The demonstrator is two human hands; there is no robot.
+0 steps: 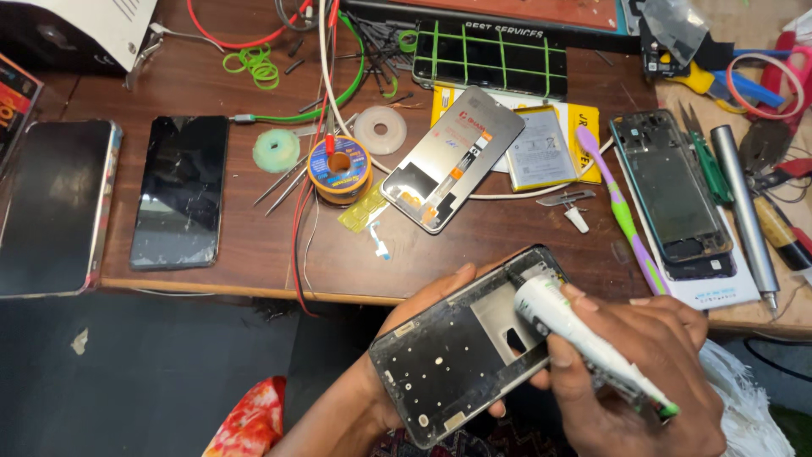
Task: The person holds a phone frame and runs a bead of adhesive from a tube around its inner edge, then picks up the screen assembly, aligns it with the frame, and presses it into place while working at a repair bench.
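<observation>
My left hand (397, 355) cradles a bare black phone frame (448, 360) from below, in front of the table edge. My right hand (643, 372) grips a white squeeze tube (575, 334) with a green end, its dark nozzle touching the frame's upper edge. On the wooden table (254, 262) lie a detached display panel (452, 156) face down, a flat grey battery (541, 148), and another stripped phone body (672, 186) on a white card.
Two dark phones (180, 190) (55, 207) rest at the left. A solder wire spool (338, 165), tweezers, red and green cables, a purple-green toothbrush (622, 211), a silver pen-like tool (744, 211) and pliers crowd the back and right.
</observation>
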